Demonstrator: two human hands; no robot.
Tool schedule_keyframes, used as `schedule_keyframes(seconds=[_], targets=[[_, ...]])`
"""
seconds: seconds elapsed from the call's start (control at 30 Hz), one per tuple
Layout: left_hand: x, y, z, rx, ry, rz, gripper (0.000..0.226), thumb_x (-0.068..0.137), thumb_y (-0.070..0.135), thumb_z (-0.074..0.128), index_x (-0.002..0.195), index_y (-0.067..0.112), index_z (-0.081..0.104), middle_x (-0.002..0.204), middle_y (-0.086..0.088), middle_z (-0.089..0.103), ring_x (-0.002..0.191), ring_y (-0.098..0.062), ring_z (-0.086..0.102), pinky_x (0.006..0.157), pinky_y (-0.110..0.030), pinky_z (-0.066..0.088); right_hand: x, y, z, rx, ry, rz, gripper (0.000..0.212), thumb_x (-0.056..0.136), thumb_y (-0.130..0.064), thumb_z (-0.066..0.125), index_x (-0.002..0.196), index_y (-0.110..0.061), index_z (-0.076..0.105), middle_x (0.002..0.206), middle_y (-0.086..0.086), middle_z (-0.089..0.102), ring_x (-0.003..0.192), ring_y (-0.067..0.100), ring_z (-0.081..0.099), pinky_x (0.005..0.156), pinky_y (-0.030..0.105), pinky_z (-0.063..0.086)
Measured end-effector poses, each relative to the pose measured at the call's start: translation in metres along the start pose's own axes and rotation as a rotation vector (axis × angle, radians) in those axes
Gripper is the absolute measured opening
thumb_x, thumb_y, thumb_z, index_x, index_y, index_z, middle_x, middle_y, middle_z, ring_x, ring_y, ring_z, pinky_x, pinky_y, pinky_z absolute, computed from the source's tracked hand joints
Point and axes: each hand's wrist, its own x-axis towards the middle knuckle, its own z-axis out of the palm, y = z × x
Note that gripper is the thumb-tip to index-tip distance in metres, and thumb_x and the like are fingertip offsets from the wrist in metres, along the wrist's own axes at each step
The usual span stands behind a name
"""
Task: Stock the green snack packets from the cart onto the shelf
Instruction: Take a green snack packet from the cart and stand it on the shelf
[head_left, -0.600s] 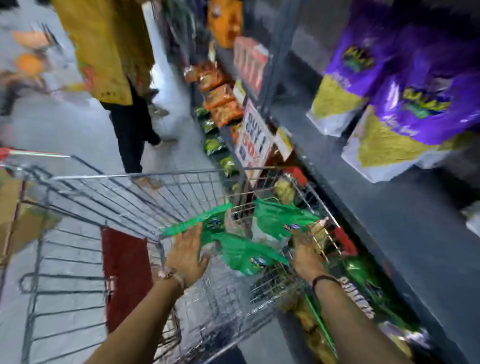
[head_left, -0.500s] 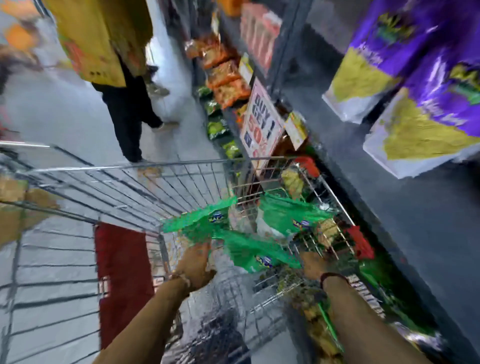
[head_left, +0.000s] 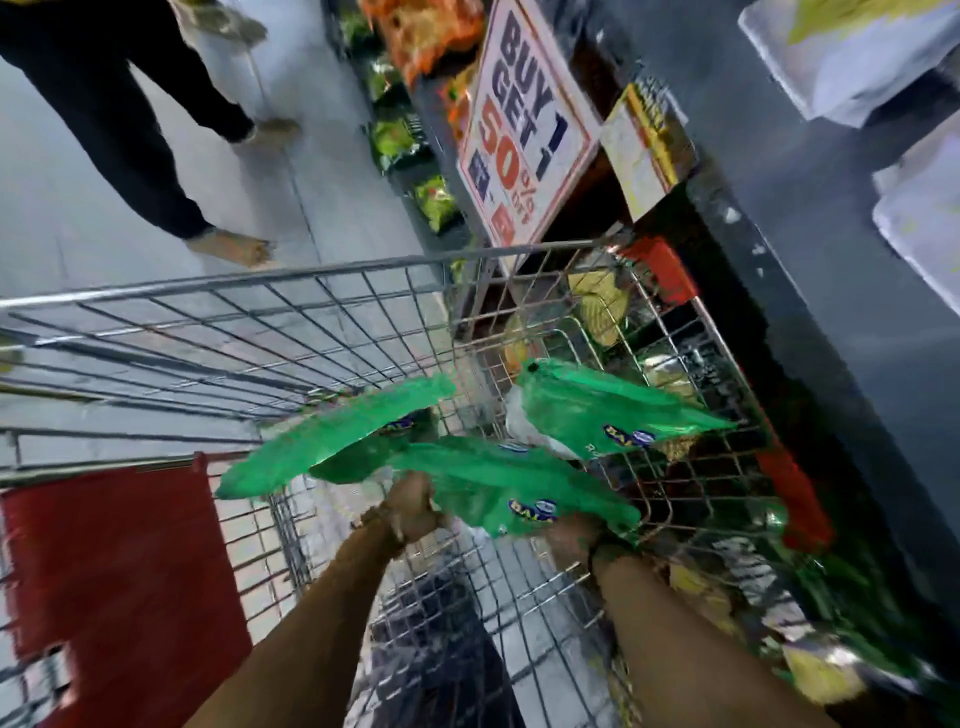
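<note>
Three green snack packets are held over the wire cart (head_left: 311, 278): a left one (head_left: 332, 436), a middle one (head_left: 514, 488) and a right one (head_left: 597, 410). My left hand (head_left: 410, 506) is closed on the lower edges of the left and middle packets. My right hand (head_left: 576, 535) is mostly hidden under the middle packet and seems to grip it from below. The dark shelf (head_left: 810, 332) runs along the right side of the cart.
A "Buy 1 Get 1 50% off" sign (head_left: 524, 135) hangs off the shelf edge ahead. Another person's legs (head_left: 130, 140) stand in the aisle at top left. A red panel (head_left: 114, 566) is on the cart's near left. Snack bags fill the lower shelves.
The view has tipped down and closer to the cart. My left hand has shifted right, under the packets. The person in the aisle has stepped further off to the upper left.
</note>
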Motion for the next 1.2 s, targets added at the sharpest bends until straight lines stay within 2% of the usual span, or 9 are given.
schedule_keyframes(seconds=[0.17,0.27,0.47,0.57,0.73,0.87,1.0,1.1,1.2], targets=[[-0.049,0.04,-0.016,-0.207,0.002,0.082,0.07,0.068,0.003,0.071,0.127,0.003,0.033,0.12,-0.013,0.055,0.111,-0.024,0.05,0.076,-0.012,0.048,-0.04,-0.009,-0.021,0.204,0.075,-0.197,0.057,0.068,0.003,0.072,0.12,0.002,0.048,0.135,0.019,0.048,0.126,0.027,0.044,0.097,0.022,0.035],[-0.093,0.078,-0.033,-0.262,0.018,0.201,0.084,0.058,0.006,0.078,0.129,0.008,0.033,0.131,-0.011,0.05,0.121,-0.026,0.045,0.102,-0.037,0.039,-0.089,0.001,-0.039,0.254,0.103,-0.311,0.061,0.038,-0.022,0.087,0.093,-0.017,0.061,0.122,0.014,0.06,0.111,0.019,0.054,0.099,0.022,0.04],[-0.184,0.182,-0.055,-0.145,-0.042,0.575,0.058,0.06,0.011,0.078,0.104,0.032,0.047,0.105,0.018,0.055,0.09,0.014,0.056,0.087,-0.018,0.046,-0.213,0.042,-0.066,0.437,0.442,-0.558,0.024,0.061,-0.016,0.082,0.067,-0.016,0.058,0.052,-0.012,0.067,0.053,-0.002,0.059,0.053,0.006,0.045],[-0.219,0.243,-0.048,-0.065,-0.082,0.756,0.063,0.052,0.021,0.08,0.098,0.044,0.044,0.102,0.026,0.052,0.082,0.027,0.051,0.073,0.004,0.04,-0.264,0.073,-0.088,0.557,0.651,-0.703,0.033,0.058,-0.015,0.082,0.08,-0.022,0.058,0.084,-0.004,0.07,0.064,-0.012,0.059,0.069,0.009,0.05],[-0.229,0.337,0.005,0.01,-0.158,1.012,0.074,0.051,0.051,0.077,0.111,0.021,0.048,0.111,0.002,0.061,0.095,0.006,0.058,0.08,-0.007,0.047,-0.33,0.137,-0.126,0.718,0.904,-0.862,0.038,0.074,0.004,0.066,0.105,-0.011,0.05,0.097,-0.012,0.061,0.074,-0.019,0.059,0.071,0.0,0.045],[-0.206,0.393,0.066,-0.016,-0.288,1.081,0.064,0.062,0.021,0.078,0.112,0.023,0.038,0.123,-0.006,0.05,0.085,0.023,0.053,0.077,-0.001,0.043,-0.329,0.182,-0.154,0.825,1.085,-0.788,0.042,0.075,0.013,0.06,0.1,-0.018,0.045,0.088,-0.012,0.058,0.073,-0.01,0.061,0.07,0.006,0.048],[-0.169,0.414,0.11,-0.095,-0.379,1.019,0.105,0.03,0.063,0.077,0.116,0.017,0.04,0.119,-0.007,0.052,0.108,-0.014,0.051,0.088,-0.013,0.044,-0.306,0.211,-0.167,0.885,1.204,-0.651,0.042,0.074,0.013,0.062,0.088,-0.025,0.05,0.087,-0.011,0.06,0.068,-0.015,0.061,0.068,0.007,0.048],[-0.148,0.422,0.13,-0.216,-0.338,0.95,0.085,0.047,0.035,0.077,0.12,0.016,0.038,0.126,-0.01,0.047,0.115,-0.019,0.045,0.099,-0.031,0.039,-0.297,0.217,-0.161,0.927,1.297,-0.585,0.029,0.076,-0.003,0.068,0.081,-0.029,0.054,0.079,-0.019,0.065,0.069,-0.012,0.062,0.065,0.006,0.048],[-0.133,0.428,0.142,-0.297,-0.011,0.906,0.063,0.072,0.004,0.068,0.126,0.003,0.035,0.133,-0.015,0.04,0.124,-0.022,0.037,0.101,-0.025,0.027,-0.297,0.213,-0.145,0.928,1.454,-0.567,0.011,0.08,-0.032,0.06,0.069,-0.032,0.059,0.067,-0.021,0.068,0.064,-0.001,0.061,0.06,0.009,0.047]])
